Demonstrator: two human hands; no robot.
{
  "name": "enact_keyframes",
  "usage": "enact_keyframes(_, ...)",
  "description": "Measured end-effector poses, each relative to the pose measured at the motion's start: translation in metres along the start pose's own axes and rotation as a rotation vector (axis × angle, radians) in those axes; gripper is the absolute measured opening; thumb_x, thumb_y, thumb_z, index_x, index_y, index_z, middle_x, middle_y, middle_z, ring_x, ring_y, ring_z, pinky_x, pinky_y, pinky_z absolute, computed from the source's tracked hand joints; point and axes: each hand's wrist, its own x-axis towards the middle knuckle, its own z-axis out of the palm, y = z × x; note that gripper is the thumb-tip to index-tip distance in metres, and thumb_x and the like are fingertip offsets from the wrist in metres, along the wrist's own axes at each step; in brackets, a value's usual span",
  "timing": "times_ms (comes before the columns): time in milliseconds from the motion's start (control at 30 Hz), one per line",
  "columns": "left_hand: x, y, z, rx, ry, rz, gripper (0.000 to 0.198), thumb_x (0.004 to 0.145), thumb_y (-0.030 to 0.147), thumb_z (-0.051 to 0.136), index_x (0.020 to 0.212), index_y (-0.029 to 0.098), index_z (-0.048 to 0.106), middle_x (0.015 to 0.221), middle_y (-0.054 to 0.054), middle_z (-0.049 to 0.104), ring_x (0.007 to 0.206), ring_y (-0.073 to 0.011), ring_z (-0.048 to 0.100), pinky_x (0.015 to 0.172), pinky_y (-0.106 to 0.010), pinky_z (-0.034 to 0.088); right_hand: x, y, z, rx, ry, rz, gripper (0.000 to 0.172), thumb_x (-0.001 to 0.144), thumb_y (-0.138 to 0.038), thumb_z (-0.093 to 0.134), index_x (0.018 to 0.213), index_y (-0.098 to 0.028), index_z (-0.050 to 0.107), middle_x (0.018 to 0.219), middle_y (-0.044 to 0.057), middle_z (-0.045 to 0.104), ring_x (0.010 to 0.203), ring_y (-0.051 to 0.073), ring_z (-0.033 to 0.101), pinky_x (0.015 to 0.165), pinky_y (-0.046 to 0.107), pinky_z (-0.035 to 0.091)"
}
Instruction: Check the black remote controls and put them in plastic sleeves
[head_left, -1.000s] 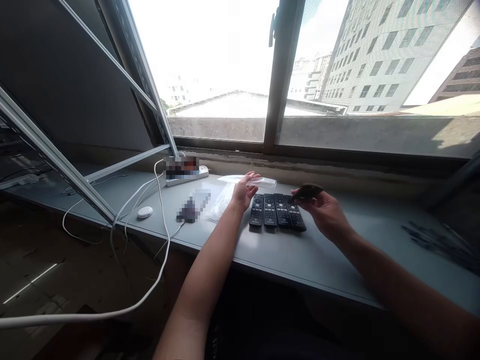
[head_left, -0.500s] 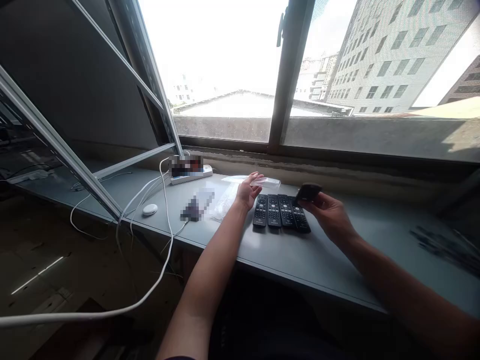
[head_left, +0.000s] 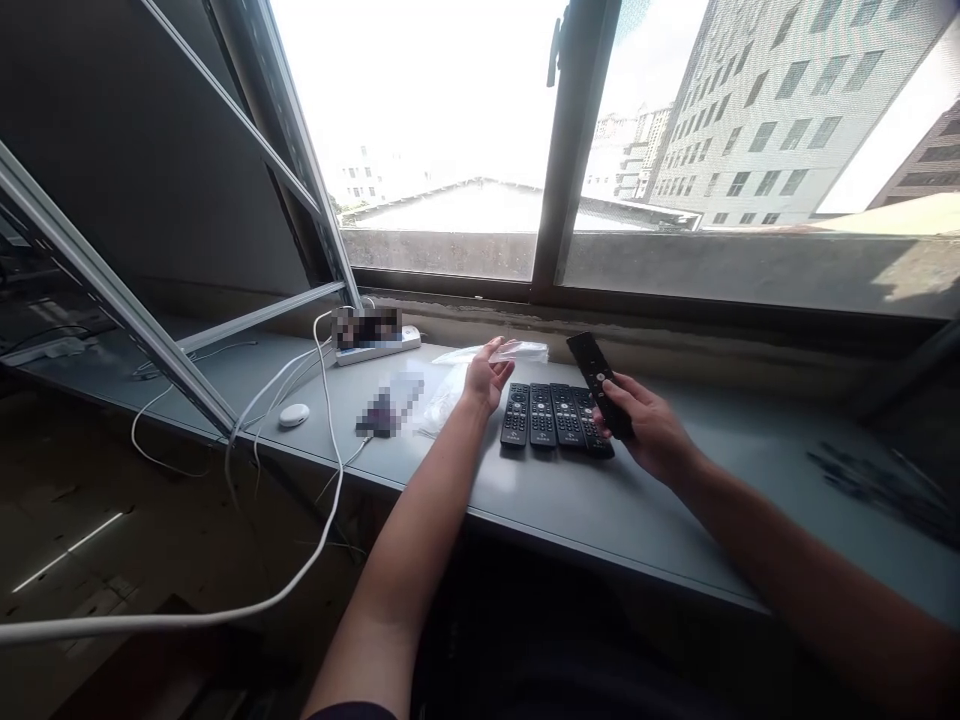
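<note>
My right hand [head_left: 651, 422] grips a black remote control [head_left: 588, 358], raised with its button side showing and its far end tilted up to the left. Below it, several more black remotes [head_left: 543, 415] lie side by side in a row on the grey table [head_left: 540, 488]. The rightmost one is partly hidden by the held remote and the hand. A clear plastic sleeve [head_left: 531, 351] is pinched in my left hand [head_left: 487, 380], just beyond the row's left end. Beside that hand lie more clear plastic sleeves [head_left: 444, 402].
A white power strip [head_left: 382, 346] stands by the window wall. White cables [head_left: 330, 500] run across the table's left side and over its edge. A round white device [head_left: 294, 415] sits near a metal frame [head_left: 187, 378]. Dark, blurred items [head_left: 885, 490] lie far right.
My right hand has turned the remote from nearly end-on to upright, with its buttons now showing. My left hand still holds the sleeve. The whole view has shifted slightly.
</note>
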Motion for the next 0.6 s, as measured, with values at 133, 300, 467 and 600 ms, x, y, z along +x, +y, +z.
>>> enact_keyframes(133,0.0011,0.0028,-0.0017,-0.062,0.03,0.005,0.021,0.105,0.026,0.071,0.123,0.016,0.072,0.116,-0.013,0.083,0.09,-0.0157,0.08,0.071,-0.02,0.065,-0.0002,-0.0002,-0.0045,0.036,-0.066,0.12,0.009,0.097,-0.026,0.081,0.098,-0.02,0.075,0.091,0.006,0.071,0.064,0.014,0.061,0.043,0.021,0.054)
enact_keyframes(300,0.0019,0.006,-0.0009,-0.091,0.059,-0.011,0.023,0.104,0.021,0.069,0.126,0.015,0.069,0.115,-0.012,0.084,0.084,-0.0148,0.08,0.065,-0.019,0.063,-0.0001,0.0042,-0.0059,-0.013,-0.093,0.144,0.028,0.088,-0.027,0.093,0.113,-0.021,0.08,0.092,0.005,0.073,0.072,0.015,0.065,0.057,0.022,0.061)
enact_keyframes(467,0.0024,0.0055,-0.0007,-0.079,0.06,0.005,0.029,0.104,0.022,0.069,0.132,0.013,0.067,0.115,-0.014,0.084,0.078,-0.0138,0.079,0.064,-0.019,0.062,0.001,0.0072,-0.0066,-0.068,-0.11,0.088,0.042,0.08,-0.038,0.103,0.113,-0.02,0.084,0.085,0.003,0.071,0.072,0.013,0.059,0.05,0.019,0.048)
enact_keyframes(600,0.0035,0.0037,-0.0041,-0.088,0.029,0.038,0.038,0.107,0.022,0.063,0.145,0.017,0.059,0.12,-0.013,0.084,0.079,-0.0137,0.079,0.065,-0.021,0.062,-0.0021,0.0057,-0.0029,-0.103,-0.102,0.08,0.046,0.08,-0.044,0.102,0.114,-0.021,0.083,0.079,0.001,0.069,0.066,0.012,0.055,0.049,0.019,0.044)
